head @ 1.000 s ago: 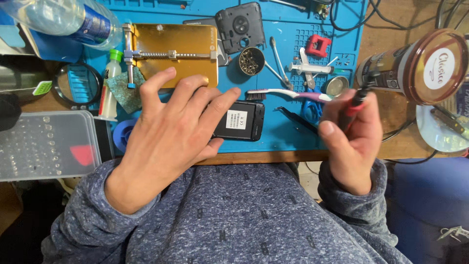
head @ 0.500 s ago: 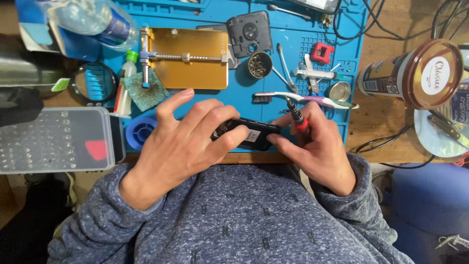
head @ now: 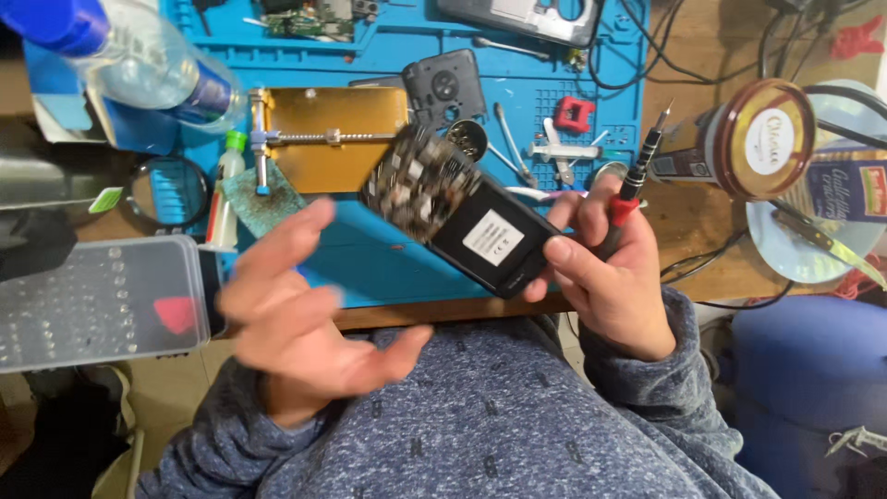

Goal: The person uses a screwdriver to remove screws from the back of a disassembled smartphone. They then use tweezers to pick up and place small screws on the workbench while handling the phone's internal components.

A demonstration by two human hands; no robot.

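- Right hand (head: 605, 277), centre-right of frame: clamped on a black phone (head: 485, 236) & a screwdriver (head: 633, 185) at once.
- Phone sits mid-frame, tilted, raised over the blue mat (head: 388, 259); lower-right end in the right hand, thumb on its back near a white label. Upper-left end is blurred, looks like exposed parts – can't tell more.
- Screwdriver: red/black grip, tip pointing up-right, shaft between the right fingers behind the phone.
- Left hand (head: 296, 319), lower-left of centre: fingers spread apart, holding nothing, motion-blurred; near the phone but not touching it.
- Mat covers the upper-centre of the wooden worktop (head: 688, 231).
- On mat, upper-centre: gold holder (head: 323, 139) w/ clamp bar; just right of it a black back cover (head: 443, 88); a small round part beside that.
- Right part of mat: tweezers (head: 508, 139), small red block (head: 575, 113), white syringe (head: 564, 151).
- Upper left: clear bottle (head: 148, 65) w/ blue cap, lying down; below it a magnifier (head: 166, 189) & a small green-capped tube (head: 224, 199).
- Left edge: clear plastic bit case (head: 92, 300).
- Right side: round brown-lidded jar (head: 762, 139); below it a plate (head: 804, 245) w/ a knife on it. Cables run along upper right.
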